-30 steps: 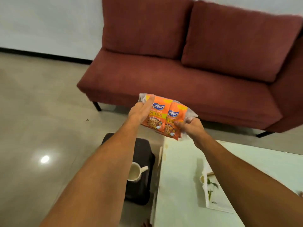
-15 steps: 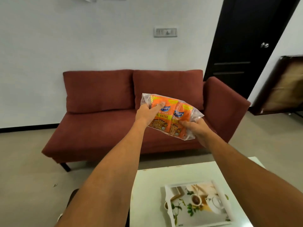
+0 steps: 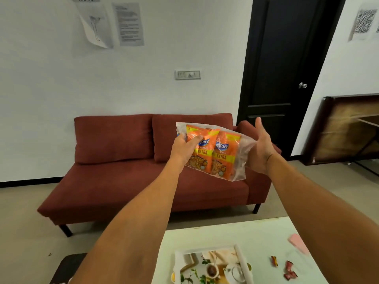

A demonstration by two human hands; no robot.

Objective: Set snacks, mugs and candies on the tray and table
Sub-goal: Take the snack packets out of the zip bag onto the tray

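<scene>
Head view: the left hand (image 3: 185, 149) pinches the upper left corner of a clear bag of orange snack packets (image 3: 213, 152), held in the air well above the white table (image 3: 235, 232). The bag's long axis slants down toward the right hand (image 3: 259, 148), which is open, fingers spread, at the bag's right end. Half a second earlier that hand gripped it. The tray (image 3: 239, 255) lies below, near the table's front edge.

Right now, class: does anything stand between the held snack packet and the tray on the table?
Nothing visible does. The left hand holds the snack packet in the air above the sofa; the tray lies lower on the table, its printed surface bare.
</scene>
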